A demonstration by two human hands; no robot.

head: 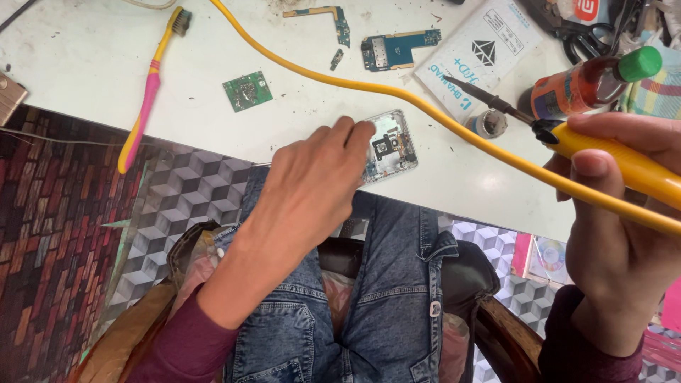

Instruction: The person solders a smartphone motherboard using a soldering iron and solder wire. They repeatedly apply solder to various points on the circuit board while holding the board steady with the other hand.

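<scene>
Pinching the silvery opened phone [389,145], left hand [306,191] steadies it; right hand [617,234] wraps the yellow soldering iron [624,167].

A white bench [85,64] holds a toothbrush [149,92] with a pink and yellow handle lying at the left. A small green circuit board [247,91] sits near the middle, with a blue circuit board [397,50] and a thin angled board strip [333,18] further back (small fragments lie between them). At the right stand a green-capped bottle [596,81], a small round tin [489,124] and a white packet [482,53].
</scene>
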